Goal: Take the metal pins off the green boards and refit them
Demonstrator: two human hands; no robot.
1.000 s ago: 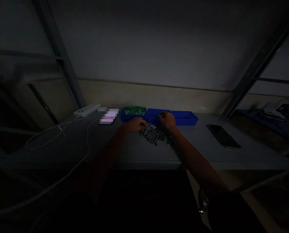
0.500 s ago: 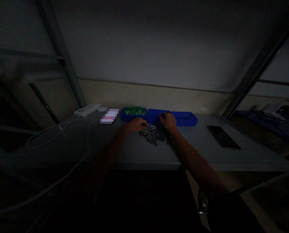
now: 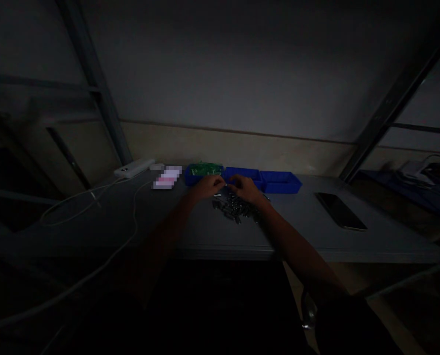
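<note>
My left hand (image 3: 210, 186) is closed in a pinch in front of the left bin, with a small shiny metal piece (image 3: 226, 185) at its fingertips. Facing it, my right hand (image 3: 244, 188) has its thumb and forefinger curved and slightly apart, close to that piece. Both hands hover at the far edge of a loose pile of small metal pieces (image 3: 232, 212), whose exact kind is too dark to tell. A short bright piece (image 3: 217, 195) lies just below my left hand. My right hand partly covers the middle blue bin (image 3: 255, 173).
The left blue bin (image 3: 189, 180) holds green plastic film (image 3: 205, 169). The right blue bin (image 3: 282, 187) adjoins the middle one. A dark phone (image 3: 340, 211) lies at right on the grey table (image 3: 220, 241). A lit blurred screen (image 3: 167, 177), a white box (image 3: 134, 168) and cables occupy the left.
My right hand has come away from the middle bin, moving left and slightly down to meet my left hand. The left hand has risen slightly, and a bright piece shows beneath it.
</note>
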